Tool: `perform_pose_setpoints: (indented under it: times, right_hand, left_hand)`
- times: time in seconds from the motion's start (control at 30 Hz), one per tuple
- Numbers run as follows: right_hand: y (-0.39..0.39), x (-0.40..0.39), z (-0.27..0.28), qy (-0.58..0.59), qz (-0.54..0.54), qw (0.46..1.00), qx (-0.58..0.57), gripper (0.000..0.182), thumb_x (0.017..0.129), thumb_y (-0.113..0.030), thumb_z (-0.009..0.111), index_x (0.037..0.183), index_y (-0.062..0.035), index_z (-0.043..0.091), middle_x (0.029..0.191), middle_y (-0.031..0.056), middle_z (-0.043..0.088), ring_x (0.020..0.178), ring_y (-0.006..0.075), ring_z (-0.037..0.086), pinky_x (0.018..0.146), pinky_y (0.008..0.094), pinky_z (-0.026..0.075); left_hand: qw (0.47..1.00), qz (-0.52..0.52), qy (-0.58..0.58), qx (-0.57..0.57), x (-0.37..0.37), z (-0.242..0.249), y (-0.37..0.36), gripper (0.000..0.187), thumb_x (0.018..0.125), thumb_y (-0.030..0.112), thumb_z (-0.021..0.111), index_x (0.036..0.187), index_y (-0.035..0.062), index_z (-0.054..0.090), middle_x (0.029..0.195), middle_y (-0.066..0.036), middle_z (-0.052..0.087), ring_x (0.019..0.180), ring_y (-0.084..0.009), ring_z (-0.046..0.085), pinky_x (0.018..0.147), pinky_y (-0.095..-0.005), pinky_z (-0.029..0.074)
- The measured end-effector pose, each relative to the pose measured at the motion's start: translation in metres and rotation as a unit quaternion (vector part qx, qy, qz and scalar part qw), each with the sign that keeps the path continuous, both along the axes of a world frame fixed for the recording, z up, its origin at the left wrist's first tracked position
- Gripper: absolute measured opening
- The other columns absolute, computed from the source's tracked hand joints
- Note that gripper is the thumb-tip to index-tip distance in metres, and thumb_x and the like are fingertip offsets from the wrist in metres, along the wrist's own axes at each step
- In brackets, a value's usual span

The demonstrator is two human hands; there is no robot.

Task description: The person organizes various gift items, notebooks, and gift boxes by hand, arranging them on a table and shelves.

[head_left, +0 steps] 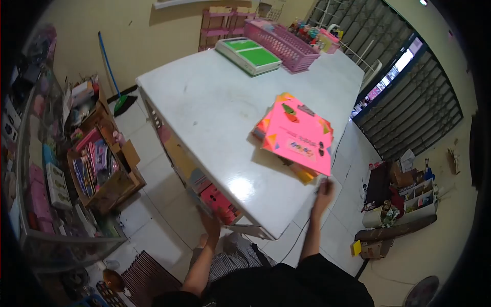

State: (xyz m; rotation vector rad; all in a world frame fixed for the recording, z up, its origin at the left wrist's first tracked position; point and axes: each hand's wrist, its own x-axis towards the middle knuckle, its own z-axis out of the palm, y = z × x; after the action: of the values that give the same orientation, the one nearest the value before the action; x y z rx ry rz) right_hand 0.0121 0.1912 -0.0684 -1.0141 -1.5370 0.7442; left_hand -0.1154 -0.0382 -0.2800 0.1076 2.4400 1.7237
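A stack of bright pink printed books or folders (302, 133) lies on the white table (204, 112), with orange and yellow edges showing underneath. At the table's right edge, just below the stack's near corner, is my right hand (323, 193), its fingers loosely bent and apart, with nothing visible in them. Lower down, my left hand (210, 224) is at the front side of an open compartment under the tabletop. Its fingers are partly hidden against that edge. Inside the compartment lies a pink-red printed item (219, 201).
At the table's far end are a green and white box (249, 55) and a pink plastic basket (286, 43). Left on the floor stands a full cardboard box (110, 174) beside a glass display case (46, 199). A broom (123, 102) leans on the wall. White organizers (417, 199) stand right.
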Motion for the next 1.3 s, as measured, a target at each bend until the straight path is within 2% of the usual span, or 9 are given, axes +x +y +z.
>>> perform_pose_setpoints:
  times: [0.13, 0.2, 0.33, 0.47, 0.73, 0.93, 1.1, 1.2, 1.3]
  right_hand:
    - [-0.008, -0.009, 0.133, 0.083, 0.115, 0.98, 0.142, 0.011, 0.075, -0.007, 0.049, 0.082, -0.0001, 0.047, 0.078, 0.0049, 0.048, 0.075, 0.0118, 0.045, 0.069, 0.0218, 0.035]
    - [0.001, -0.028, 0.165, -0.031, 0.23, 0.95, 0.21, 0.015, 0.071, -0.009, 0.052, 0.083, -0.0003, 0.049, 0.082, 0.0079, 0.05, 0.077, 0.0153, 0.047, 0.07, 0.0245, 0.035]
    - [0.014, -0.087, 0.2, -0.236, 0.32, 0.9, 0.178, 0.03, 0.075, -0.027, 0.05, 0.082, 0.0017, 0.05, 0.081, 0.0138, 0.052, 0.072, 0.0216, 0.052, 0.063, 0.0298, 0.041]
    - [0.025, -0.123, 0.209, -0.447, 0.339, 0.824, 0.082, 0.052, 0.076, -0.044, 0.042, 0.069, 0.0064, 0.05, 0.06, 0.0161, 0.054, 0.055, 0.0242, 0.055, 0.05, 0.0306, 0.043]
    - [0.031, -0.136, 0.213, -0.48, 0.399, 0.78, 0.04, 0.063, 0.072, -0.052, 0.039, 0.064, 0.0082, 0.054, 0.059, 0.0186, 0.054, 0.06, 0.0308, 0.056, 0.058, 0.0362, 0.044]
    - [0.024, -0.122, 0.193, -0.181, 0.462, 0.867, -0.043, 0.053, 0.074, -0.049, 0.042, 0.077, 0.0026, 0.053, 0.053, 0.0044, 0.049, 0.039, 0.0089, 0.045, 0.034, 0.023, 0.035]
    - [0.013, -0.113, 0.175, 0.053, 0.447, 0.867, 0.213, 0.029, 0.077, -0.025, 0.048, 0.086, 0.0022, 0.043, 0.074, 0.0098, 0.035, 0.064, 0.0201, 0.038, 0.062, 0.0253, 0.035]
    - [0.02, -0.108, 0.156, 0.093, 0.544, 0.812, 0.189, 0.03, 0.078, -0.02, 0.046, 0.098, 0.0002, 0.037, 0.088, 0.0111, 0.036, 0.076, 0.0214, 0.04, 0.069, 0.0268, 0.035]
    - [0.009, -0.086, 0.166, 0.07, 0.606, 0.787, 0.092, 0.042, 0.076, -0.015, 0.048, 0.11, -0.002, 0.027, 0.105, 0.0116, 0.033, 0.097, 0.0215, 0.037, 0.081, 0.0293, 0.032]
  left_hand:
    - [0.962, 0.15, 0.209, 0.091, -0.025, 0.174, -0.025, 0.044, 0.077, 0.012, 0.042, 0.116, -0.0004, 0.027, 0.116, -0.02, 0.031, 0.109, -0.0261, 0.029, 0.092, -0.0365, 0.018]
    - [0.896, 0.165, 0.207, 0.355, -0.014, 0.278, -0.021, 0.048, 0.076, 0.009, 0.042, 0.118, -0.0002, 0.021, 0.117, -0.019, 0.029, 0.11, -0.0273, 0.027, 0.093, -0.0365, 0.017]
    - [0.86, -0.134, 0.107, 0.48, 0.012, 0.375, -0.002, 0.066, 0.072, 0.008, 0.048, 0.123, 0.005, 0.005, 0.122, -0.018, 0.019, 0.114, -0.0269, 0.02, 0.094, -0.0359, 0.014]
    - [0.87, -0.254, -0.076, 0.416, 0.009, 0.395, 0.044, 0.07, 0.074, 0.007, 0.045, 0.123, 0.0148, -0.005, 0.126, -0.015, 0.013, 0.118, -0.0216, 0.013, 0.096, -0.0368, 0.001]
    - [0.86, -0.219, -0.153, 0.434, 0.0, 0.402, 0.06, 0.079, 0.075, 0.014, 0.049, 0.121, 0.0148, -0.014, 0.123, -0.011, 0.023, 0.115, -0.0179, 0.016, 0.093, -0.0433, -0.003]
    - [0.897, -0.192, 0.039, 0.396, -0.003, 0.408, 0.075, 0.083, 0.073, 0.014, 0.053, 0.119, 0.0053, -0.016, 0.124, -0.018, 0.012, 0.114, -0.0215, 0.021, 0.094, -0.0319, 0.016]
    - [0.9, -0.194, 0.095, 0.379, -0.024, 0.4, 0.086, 0.072, 0.07, 0.01, 0.056, 0.118, 0.0057, 0.003, 0.113, -0.016, 0.026, 0.107, -0.0211, 0.029, 0.09, -0.0301, 0.026]
    - [0.882, -0.172, 0.413, 0.148, -0.033, 0.391, 0.082, 0.069, 0.07, 0.009, 0.056, 0.118, 0.0054, 0.006, 0.113, -0.017, 0.026, 0.104, -0.0209, 0.032, 0.086, -0.0287, 0.031]
    - [0.896, -0.218, 0.34, 0.186, -0.022, 0.397, 0.074, 0.073, 0.068, 0.007, 0.058, 0.119, 0.0068, 0.005, 0.112, -0.016, 0.025, 0.106, -0.021, 0.03, 0.086, -0.0307, 0.032]
